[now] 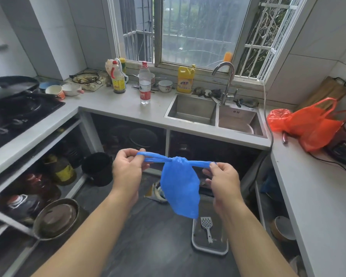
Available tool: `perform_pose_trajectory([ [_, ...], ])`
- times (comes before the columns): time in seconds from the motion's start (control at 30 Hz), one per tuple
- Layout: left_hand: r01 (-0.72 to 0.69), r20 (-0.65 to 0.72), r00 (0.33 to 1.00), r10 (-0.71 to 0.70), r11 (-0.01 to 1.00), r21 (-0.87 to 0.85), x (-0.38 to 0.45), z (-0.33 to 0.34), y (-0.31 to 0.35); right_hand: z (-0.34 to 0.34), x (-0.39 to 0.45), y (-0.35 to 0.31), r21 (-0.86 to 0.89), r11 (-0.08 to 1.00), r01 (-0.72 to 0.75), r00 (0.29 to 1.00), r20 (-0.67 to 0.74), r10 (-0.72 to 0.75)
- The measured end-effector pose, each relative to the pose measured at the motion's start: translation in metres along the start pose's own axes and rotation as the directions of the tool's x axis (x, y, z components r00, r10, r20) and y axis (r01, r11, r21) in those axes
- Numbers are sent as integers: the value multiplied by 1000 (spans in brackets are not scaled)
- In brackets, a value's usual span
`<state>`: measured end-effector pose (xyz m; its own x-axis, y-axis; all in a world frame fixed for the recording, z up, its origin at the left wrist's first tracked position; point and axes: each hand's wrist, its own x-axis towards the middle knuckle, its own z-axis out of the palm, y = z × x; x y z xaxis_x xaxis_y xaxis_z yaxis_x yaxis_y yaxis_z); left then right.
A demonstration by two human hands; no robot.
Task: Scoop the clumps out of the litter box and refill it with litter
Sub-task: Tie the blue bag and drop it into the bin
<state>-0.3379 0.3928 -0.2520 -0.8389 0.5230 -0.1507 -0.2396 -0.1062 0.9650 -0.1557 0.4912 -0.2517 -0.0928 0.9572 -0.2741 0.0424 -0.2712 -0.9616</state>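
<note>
Blue plastic bag (180, 188) held above the litter box (210, 250), knot at its neck. One handle is pinched by left hand (128, 168), the other by right hand (222, 176). Handles should be drawn apart evenly, gently; contents presumably clumps. Scoop (207, 226) lies inside the litter box.

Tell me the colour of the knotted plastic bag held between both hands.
Blue; the knotted plastic bag shows clearly in the head view.

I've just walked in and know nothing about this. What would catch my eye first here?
A blue bag, knotted at the top, hangs in mid-frame, its handles pulled apart by the left hand and right hand. Below it a slotted scoop lies in a tray on the floor. An orange bag sits on the right counter.
</note>
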Motion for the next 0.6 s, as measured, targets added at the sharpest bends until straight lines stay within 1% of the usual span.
perform_pose_trajectory([
  [0.07,22,-72,997,-26,998,-56,8,-10,-4,-16,14,14,62,996,-66,994,-85,71],
  [0.13,72,-113,990,-85,991,-116,13,-19,-8,-31,23,27,135,980,-149,978,-126,166],
  [0.2,119,-125,983,-133,986,-117,15,-25,-12,-40,27,38,193,960,-205,964,-128,231],
  [0.27,154,-135,976,-169,982,-112,14,-28,-17,-41,27,44,229,946,-230,960,-106,259],
  [0.37,203,-134,967,-216,974,-104,16,-29,-21,-37,23,40,276,939,-204,971,-64,230],
  [0.47,226,-74,971,-227,974,-19,17,-30,-21,-38,24,31,277,952,-131,988,-38,148],
  [0.53,236,-67,970,-235,972,12,17,-32,-22,-41,27,29,281,952,-119,990,-43,136],
  [0.6,244,-90,966,-243,970,8,19,-36,-23,-44,30,29,285,951,-124,988,-57,146],
])
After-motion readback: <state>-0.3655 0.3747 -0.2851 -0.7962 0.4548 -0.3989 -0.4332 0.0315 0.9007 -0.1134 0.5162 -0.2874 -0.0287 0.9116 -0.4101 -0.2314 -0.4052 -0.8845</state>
